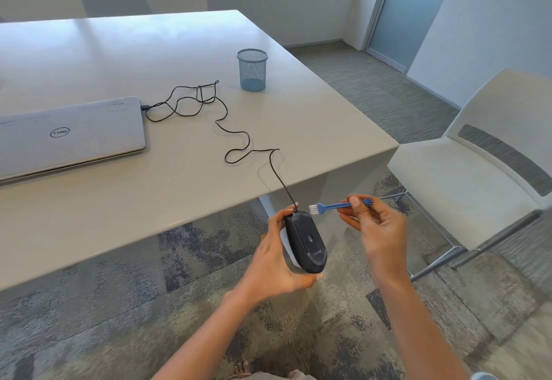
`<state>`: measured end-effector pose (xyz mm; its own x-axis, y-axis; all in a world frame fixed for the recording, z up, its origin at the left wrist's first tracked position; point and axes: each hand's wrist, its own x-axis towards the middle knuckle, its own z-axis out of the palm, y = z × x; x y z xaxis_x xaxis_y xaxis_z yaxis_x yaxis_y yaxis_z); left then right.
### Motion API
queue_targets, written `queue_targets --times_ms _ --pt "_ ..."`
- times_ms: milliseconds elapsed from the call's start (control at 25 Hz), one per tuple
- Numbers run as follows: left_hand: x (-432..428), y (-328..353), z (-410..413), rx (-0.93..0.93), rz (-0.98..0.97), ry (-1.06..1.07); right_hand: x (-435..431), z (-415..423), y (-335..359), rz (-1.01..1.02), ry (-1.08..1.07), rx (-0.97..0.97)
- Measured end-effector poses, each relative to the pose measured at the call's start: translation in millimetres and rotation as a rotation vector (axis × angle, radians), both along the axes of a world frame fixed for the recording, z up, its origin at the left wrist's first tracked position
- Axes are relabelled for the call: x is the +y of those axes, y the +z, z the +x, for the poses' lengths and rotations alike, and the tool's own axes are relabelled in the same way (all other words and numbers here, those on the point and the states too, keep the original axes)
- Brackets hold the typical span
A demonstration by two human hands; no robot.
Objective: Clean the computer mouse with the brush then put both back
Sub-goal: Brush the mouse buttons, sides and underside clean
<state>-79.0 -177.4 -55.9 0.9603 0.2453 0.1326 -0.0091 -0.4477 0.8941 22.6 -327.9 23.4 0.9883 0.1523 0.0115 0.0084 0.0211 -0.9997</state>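
Observation:
My left hand [276,263] grips a black wired computer mouse [306,240], turned so its underside faces up, held off the table's near edge above the carpet. Its black cable [236,134] runs up over the table in loops to a closed grey laptop [70,136]. My right hand [378,227] pinches a small blue brush [331,207] by its handle. The white bristles point left and hover just above the mouse's cable end, close to it; contact cannot be told.
A blue mesh pen cup [252,70] stands on the pale table [149,59] near its right side. A white chair [466,170] sits to the right of the table corner; two more chairs stand behind the table's far edge.

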Motion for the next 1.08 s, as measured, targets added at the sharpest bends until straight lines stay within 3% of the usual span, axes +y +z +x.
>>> queue_targets --times_ms 160,520,920,1080 --pt "-1.3 2.7 1.4 0.001 -0.003 -0.004 8.9 -7.5 3.2 0.073 0.092 0.041" --pt "1.8 4.3 1.3 -0.032 -0.063 0.038 -12.0 5.5 -15.5 -0.049 -0.041 0.044" --pt "-1.9 4.1 7.4 -0.060 -0.164 0.136 -16.5 -8.3 -32.4 -0.118 0.034 0.195" --pt "-5.1 3.2 10.4 -0.069 -0.206 0.156 -14.5 -12.7 -40.3 -0.245 0.195 0.225"
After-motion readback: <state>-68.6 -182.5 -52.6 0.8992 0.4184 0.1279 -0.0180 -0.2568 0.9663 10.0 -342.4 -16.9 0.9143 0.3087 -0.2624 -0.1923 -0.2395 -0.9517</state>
